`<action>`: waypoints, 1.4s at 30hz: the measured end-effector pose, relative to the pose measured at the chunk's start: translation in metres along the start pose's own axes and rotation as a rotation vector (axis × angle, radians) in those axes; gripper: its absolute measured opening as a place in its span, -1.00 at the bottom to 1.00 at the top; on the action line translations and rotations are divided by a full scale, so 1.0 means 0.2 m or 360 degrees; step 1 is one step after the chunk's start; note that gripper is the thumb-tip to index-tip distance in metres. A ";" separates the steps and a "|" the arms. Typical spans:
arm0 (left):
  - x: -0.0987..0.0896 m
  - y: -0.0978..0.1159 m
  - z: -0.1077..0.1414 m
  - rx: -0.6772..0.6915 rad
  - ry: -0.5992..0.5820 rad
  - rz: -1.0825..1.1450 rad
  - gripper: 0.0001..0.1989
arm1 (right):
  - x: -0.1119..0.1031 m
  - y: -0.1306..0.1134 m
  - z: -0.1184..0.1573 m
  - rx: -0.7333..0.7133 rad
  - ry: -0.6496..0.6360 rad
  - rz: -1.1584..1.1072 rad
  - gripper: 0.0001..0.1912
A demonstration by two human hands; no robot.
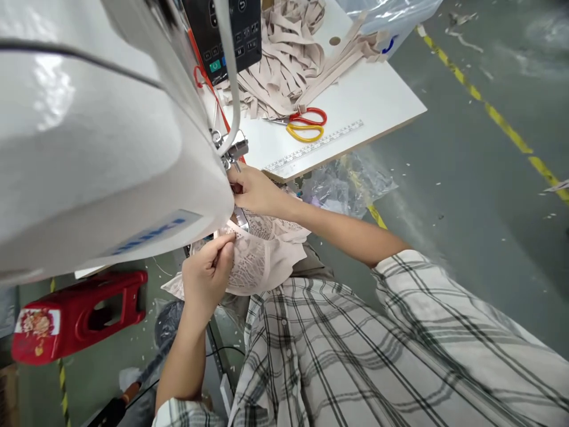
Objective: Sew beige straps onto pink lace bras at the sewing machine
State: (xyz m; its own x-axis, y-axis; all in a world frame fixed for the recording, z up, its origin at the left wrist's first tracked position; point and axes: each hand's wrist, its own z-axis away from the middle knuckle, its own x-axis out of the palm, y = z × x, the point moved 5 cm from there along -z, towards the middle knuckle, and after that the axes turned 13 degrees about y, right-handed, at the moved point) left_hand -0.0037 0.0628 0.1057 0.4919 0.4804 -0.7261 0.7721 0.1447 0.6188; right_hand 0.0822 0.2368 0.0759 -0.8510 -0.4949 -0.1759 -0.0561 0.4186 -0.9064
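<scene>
A pale pink lace garment (249,267) hangs at the front of a white sewing machine (111,136), partly over my lap. My left hand (208,273) pinches the garment's upper edge between thumb and fingers, beside the lit metal arm of the machine. Close to the needle area, my right hand (255,191) has its fingers curled beneath the machine head; what the fingertips hold, if anything, is hidden. The lace spreads below the right wrist.
On the white table (391,98) lie a heap of beige fabric strips (288,59), red-and-yellow scissors (306,124) and a clear ruler (315,145). A control panel (235,41) stands behind the machine head. At lower left is a red plastic stool (80,314).
</scene>
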 end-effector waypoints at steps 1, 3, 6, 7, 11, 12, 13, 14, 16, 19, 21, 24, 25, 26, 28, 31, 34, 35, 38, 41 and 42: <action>0.01 0.00 0.00 0.0013 0.0012 0.0007 -0.78 | 0.00 0.00 0.00 -0.0008 0.0004 0.0012 -0.92; 0.02 0.01 0.01 0.0041 0.0029 0.0021 -0.78 | -0.01 0.01 0.00 -0.0032 0.0008 0.0032 -0.92; 0.04 0.03 0.02 0.0073 0.0031 0.0040 -0.78 | -0.01 0.03 0.00 -0.0069 0.0009 0.0068 -0.93; 0.05 0.04 0.02 0.0084 0.0028 0.0042 -0.78 | -0.01 0.03 0.00 -0.0079 0.0012 0.0081 -0.94; 0.08 0.07 0.03 0.0125 0.0020 0.0048 -0.78 | -0.01 0.04 0.01 -0.0099 -0.0001 0.0152 -0.96; 0.08 0.08 0.03 0.0135 0.0018 0.0050 -0.78 | -0.02 0.04 0.01 -0.0103 -0.0009 0.0165 -0.97; 0.09 0.08 0.03 0.0142 0.0017 0.0050 -0.78 | -0.02 0.04 0.01 -0.0109 -0.0014 0.0172 -0.98; 0.09 0.09 0.03 0.0149 0.0020 0.0047 -0.77 | -0.03 0.03 0.01 -0.0115 -0.0014 0.0170 -0.98; 0.10 0.10 0.03 0.0167 0.0032 0.0035 -0.78 | -0.04 0.02 0.01 -0.0120 -0.0005 0.0137 -0.98; 0.12 0.11 0.04 0.0201 0.0047 0.0017 -0.78 | -0.06 0.02 0.02 -0.0104 0.0024 0.0074 -0.98; 0.13 0.12 0.04 0.0229 0.0042 0.0016 -0.78 | -0.07 0.02 0.02 -0.0097 0.0036 0.0054 -0.99; 0.14 0.12 0.06 0.0253 0.0043 0.0030 -0.78 | -0.08 0.02 0.03 -0.0089 0.0047 0.0047 -0.98; 0.14 0.11 0.07 0.0240 0.0057 0.0032 -0.77 | -0.08 0.02 0.03 -0.0080 0.0050 0.0041 -0.96; 0.14 0.10 0.08 0.0210 0.0084 0.0024 -0.76 | -0.08 0.03 0.03 -0.0068 0.0049 0.0034 -0.95; 0.13 0.06 0.09 0.0120 0.0168 -0.0024 -0.70 | -0.08 0.03 0.03 -0.0043 0.0043 0.0015 -0.94; 0.11 -0.02 0.12 -0.0022 0.0244 -0.0096 -0.59 | -0.08 0.02 0.03 -0.0050 0.0037 -0.0010 -0.97; 0.09 -0.06 0.13 -0.0058 0.0274 -0.0107 -0.58 | -0.08 0.01 0.04 -0.0087 0.0038 -0.0005 -0.93; 0.08 -0.04 0.14 -0.0005 0.0344 -0.0147 -0.59 | -0.08 0.00 0.05 -0.0092 0.0038 0.0011 -0.92; 0.06 0.07 0.16 0.0290 0.0623 -0.0382 -0.61 | -0.07 -0.01 0.06 -0.0077 0.0025 0.0052 -0.90; 0.12 0.20 0.16 0.0449 0.0540 -0.0531 -0.51 | -0.05 -0.01 0.06 -0.0048 0.0022 0.0066 -0.89; 0.14 0.22 0.16 0.0456 0.0465 -0.0556 -0.47 | -0.05 -0.02 0.07 -0.0050 0.0032 0.0071 -0.89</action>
State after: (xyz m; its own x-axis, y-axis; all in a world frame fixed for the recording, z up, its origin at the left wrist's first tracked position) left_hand 0.0570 0.0552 0.1025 0.0854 0.6725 -0.7352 0.9687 0.1166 0.2191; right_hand 0.0975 0.2302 0.0756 -0.8632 -0.4599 -0.2082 -0.0336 0.4638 -0.8853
